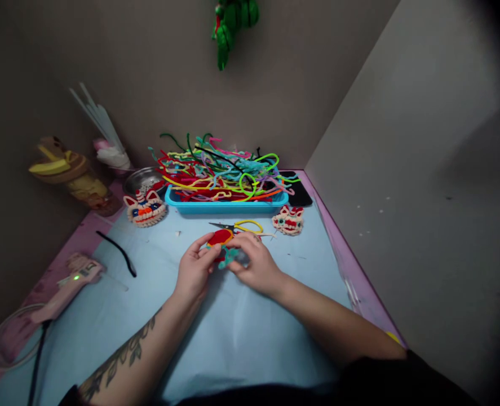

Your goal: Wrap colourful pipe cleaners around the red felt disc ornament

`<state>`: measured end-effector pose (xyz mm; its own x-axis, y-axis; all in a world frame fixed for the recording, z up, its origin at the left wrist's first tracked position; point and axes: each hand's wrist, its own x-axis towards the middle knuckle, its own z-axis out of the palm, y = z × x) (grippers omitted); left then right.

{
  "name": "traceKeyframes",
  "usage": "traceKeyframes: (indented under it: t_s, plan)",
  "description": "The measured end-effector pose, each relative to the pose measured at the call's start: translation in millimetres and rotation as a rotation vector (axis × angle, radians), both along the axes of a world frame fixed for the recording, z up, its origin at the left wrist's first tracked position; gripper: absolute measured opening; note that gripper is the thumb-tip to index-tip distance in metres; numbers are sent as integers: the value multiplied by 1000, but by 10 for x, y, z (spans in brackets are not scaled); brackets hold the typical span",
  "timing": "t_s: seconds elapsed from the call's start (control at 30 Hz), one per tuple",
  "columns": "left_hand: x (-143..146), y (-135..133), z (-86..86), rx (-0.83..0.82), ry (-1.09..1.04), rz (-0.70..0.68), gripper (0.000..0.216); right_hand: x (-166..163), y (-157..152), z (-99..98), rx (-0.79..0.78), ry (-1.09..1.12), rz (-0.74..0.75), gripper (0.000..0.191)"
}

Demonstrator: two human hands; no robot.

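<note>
Both my hands meet over the light blue table cover (233, 332), just in front of the scissors. My left hand (195, 268) pinches a small red and orange pipe-cleaner piece (219, 238) from the left. My right hand (253, 264) is closed on a teal fuzzy pipe cleaner (228, 257) that runs into the same piece. The exact join between the teal strand and the red piece is hidden by my fingers.
Yellow-handled scissors (241, 226) lie just beyond my hands. A blue tray (226, 204) heaped with coloured pipe cleaners stands at the back. Two finished cat-face pieces (145, 207) (289, 220) flank it. A pink glue gun (70, 282) and a black pipe cleaner (118, 252) lie left.
</note>
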<state>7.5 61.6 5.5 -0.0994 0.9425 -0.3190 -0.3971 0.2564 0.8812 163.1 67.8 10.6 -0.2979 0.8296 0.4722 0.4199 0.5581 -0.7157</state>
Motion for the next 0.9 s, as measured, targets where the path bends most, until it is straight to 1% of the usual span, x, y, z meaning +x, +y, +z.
traceKeyframes:
  t_s: [0.07, 0.13, 0.2, 0.3, 0.33, 0.4, 0.53, 0.6, 0.7, 0.77, 0.83, 0.9]
  plan:
    - [15, -15, 9, -2, 1, -2, 54, -32, -30, -18, 70, -78, -10, 31]
    - [27, -24, 31, 0, 10, -5, 54, -54, -56, -22, 89, -104, -22, 30]
    - [37, -30, 61, 3, 38, -7, 55, -65, -76, -14, 80, -81, -51, 22]
    - [51, -41, 96, 24, 103, 1, 56, -66, -81, 1, 63, -12, -134, 4]
    - [55, -47, 101, 31, 119, 4, 56, -64, -72, 1, 47, 17, -161, 4]
    - [63, -59, 101, 37, 133, -2, 55, -58, -41, -11, -32, 99, -209, 11]
    - [68, -75, 95, 36, 140, -23, 52, -51, 38, -73, -274, 289, -253, 19]
    - [64, -75, 95, 43, 153, -18, 51, -52, 52, -96, -332, 316, -243, 17]
    - [56, -72, 83, 56, 180, -10, 50, -67, 30, -104, -369, 316, -220, 10]
    - [57, -73, 64, 75, 197, -16, 51, -91, 2, -98, -418, 353, -222, 11]
    - [65, -82, 46, 93, 208, -32, 51, -126, -23, -92, -504, 461, -223, 14]
    - [75, -97, 42, 105, 196, -50, 53, -161, -36, -83, -589, 616, -203, 20]
